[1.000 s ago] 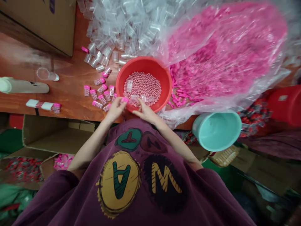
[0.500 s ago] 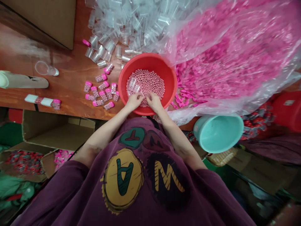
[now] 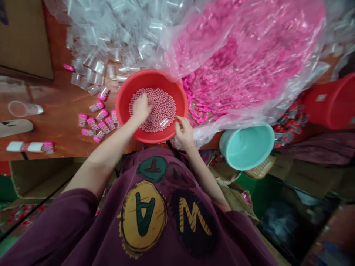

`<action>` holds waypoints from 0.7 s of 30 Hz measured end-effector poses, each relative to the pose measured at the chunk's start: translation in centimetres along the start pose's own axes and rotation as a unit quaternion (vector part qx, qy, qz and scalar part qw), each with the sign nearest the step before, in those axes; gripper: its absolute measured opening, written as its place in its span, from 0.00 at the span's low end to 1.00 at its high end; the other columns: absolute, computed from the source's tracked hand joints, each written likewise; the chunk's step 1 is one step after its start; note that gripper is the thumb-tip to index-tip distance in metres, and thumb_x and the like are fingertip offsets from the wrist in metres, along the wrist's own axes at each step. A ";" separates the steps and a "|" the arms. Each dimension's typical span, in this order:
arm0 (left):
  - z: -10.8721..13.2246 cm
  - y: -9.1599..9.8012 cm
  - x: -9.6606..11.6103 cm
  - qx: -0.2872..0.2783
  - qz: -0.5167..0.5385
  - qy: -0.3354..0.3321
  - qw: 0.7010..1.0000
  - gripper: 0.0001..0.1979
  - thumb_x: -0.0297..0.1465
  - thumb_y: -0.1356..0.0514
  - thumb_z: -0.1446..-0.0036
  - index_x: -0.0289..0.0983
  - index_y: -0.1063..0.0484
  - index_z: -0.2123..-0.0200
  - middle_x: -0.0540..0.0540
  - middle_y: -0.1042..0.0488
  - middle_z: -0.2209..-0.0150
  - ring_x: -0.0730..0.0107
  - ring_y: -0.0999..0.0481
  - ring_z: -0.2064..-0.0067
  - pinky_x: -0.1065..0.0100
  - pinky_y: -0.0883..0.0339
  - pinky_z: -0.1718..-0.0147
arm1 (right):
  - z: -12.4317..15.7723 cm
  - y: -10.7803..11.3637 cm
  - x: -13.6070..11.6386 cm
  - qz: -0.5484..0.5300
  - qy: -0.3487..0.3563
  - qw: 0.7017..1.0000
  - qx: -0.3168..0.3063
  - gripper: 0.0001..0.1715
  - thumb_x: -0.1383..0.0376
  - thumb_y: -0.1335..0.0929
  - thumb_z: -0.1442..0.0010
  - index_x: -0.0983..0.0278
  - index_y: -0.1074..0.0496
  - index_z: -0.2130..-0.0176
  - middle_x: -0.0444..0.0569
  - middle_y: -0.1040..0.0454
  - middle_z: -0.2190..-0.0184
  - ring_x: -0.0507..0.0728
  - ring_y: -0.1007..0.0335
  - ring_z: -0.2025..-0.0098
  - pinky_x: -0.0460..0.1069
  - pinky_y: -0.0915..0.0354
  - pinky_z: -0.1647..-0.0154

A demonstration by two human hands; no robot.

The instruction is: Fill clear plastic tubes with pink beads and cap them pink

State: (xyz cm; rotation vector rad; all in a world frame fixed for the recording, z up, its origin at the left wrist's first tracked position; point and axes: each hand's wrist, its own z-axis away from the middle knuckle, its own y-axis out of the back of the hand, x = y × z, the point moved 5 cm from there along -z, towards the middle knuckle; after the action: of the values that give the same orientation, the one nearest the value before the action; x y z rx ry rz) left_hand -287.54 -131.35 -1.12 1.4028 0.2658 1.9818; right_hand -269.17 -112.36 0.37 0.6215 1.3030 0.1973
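Note:
My left hand (image 3: 142, 109) reaches into a red bowl (image 3: 119, 107) of small pink beads (image 3: 163, 101). Its fingers curl down around a clear plastic tube, which shows faintly beside the fingertips. Another clear tube (image 3: 164, 122) lies on the beads between my hands. By the bowl's right rim is my right hand (image 3: 184, 131), its fingers loosely bent and apart, with nothing visible in them. Left of the bowl lie several bead-filled tubes with pink caps (image 3: 100, 115).
Empty clear tubes (image 3: 111, 33) are heaped behind the bowl. A plastic bag of pink parts (image 3: 249, 66) spreads to the right, with a turquoise basin (image 3: 246, 147) in front. A cardboard box (image 3: 24, 40) stands back left; a red bucket (image 3: 332, 103) is far right.
My hands were together over the bowl's near side. Now the left has moved deeper into the bowl and the right out to its right rim. A tube now lies at the front. The view has shifted right.

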 end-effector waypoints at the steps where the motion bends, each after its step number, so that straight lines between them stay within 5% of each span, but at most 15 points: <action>1: -1.2 0.4 0.1 0.001 -0.040 -0.015 0.999 0.11 0.18 0.35 0.41 0.35 0.30 0.59 0.44 0.29 0.57 0.57 0.32 0.45 0.48 0.44 0.33 | 0.3 1.9 1.4 0.001 -0.018 0.999 0.040 0.24 0.56 0.38 0.27 0.64 0.25 0.41 0.60 0.22 0.49 0.60 0.23 0.50 0.58 0.23 0.45; 4: -3.8 0.1 0.3 -0.004 -0.080 -0.017 0.997 0.08 0.20 0.42 0.34 0.37 0.32 0.66 0.39 0.29 0.56 0.48 0.38 0.36 0.41 0.50 0.30 | 0.9 6.7 6.2 0.032 -0.071 0.990 0.119 0.23 0.56 0.37 0.29 0.67 0.23 0.45 0.61 0.20 0.52 0.62 0.22 0.51 0.60 0.24 0.45; 7: -4.6 -2.8 1.0 -0.036 -0.084 -0.014 0.996 0.11 0.25 0.43 0.32 0.38 0.32 0.69 0.35 0.28 0.55 0.45 0.39 0.34 0.40 0.50 0.29 | -0.3 8.3 9.6 0.083 -0.094 0.986 0.108 0.23 0.60 0.37 0.31 0.69 0.22 0.47 0.64 0.19 0.52 0.64 0.22 0.50 0.62 0.26 0.42; 14: -1.6 -11.4 2.5 -0.109 -0.055 -0.022 0.992 0.10 0.17 0.39 0.48 0.37 0.30 0.73 0.38 0.24 0.58 0.49 0.26 0.42 0.53 0.40 0.34 | -7.0 3.2 10.5 0.236 -0.109 0.966 0.008 0.24 0.67 0.36 0.31 0.72 0.24 0.40 0.68 0.25 0.43 0.69 0.31 0.39 0.68 0.35 0.33; 17: -0.1 -12.1 2.1 -0.142 0.003 -0.010 0.990 0.13 0.16 0.37 0.55 0.34 0.21 0.65 0.39 0.20 0.57 0.49 0.22 0.47 0.55 0.34 0.39 | -8.3 1.8 10.3 0.261 -0.127 0.957 -0.013 0.25 0.67 0.35 0.31 0.72 0.24 0.40 0.71 0.27 0.42 0.73 0.33 0.38 0.73 0.37 0.35; 21: 2.0 -9.6 1.8 -0.153 0.123 -0.008 0.980 0.23 0.23 0.29 0.54 0.31 0.18 0.51 0.39 0.17 0.50 0.54 0.20 0.48 0.56 0.32 0.38 | -7.9 2.9 10.4 0.196 -0.125 0.971 0.046 0.19 0.66 0.35 0.34 0.70 0.22 0.48 0.67 0.24 0.45 0.71 0.31 0.40 0.71 0.36 0.34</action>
State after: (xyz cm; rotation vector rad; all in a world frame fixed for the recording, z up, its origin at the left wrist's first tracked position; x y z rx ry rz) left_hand -282.10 -123.49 -3.99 1.2979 -0.2253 2.1001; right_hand -273.16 -102.51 -7.84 0.9508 0.9412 0.3721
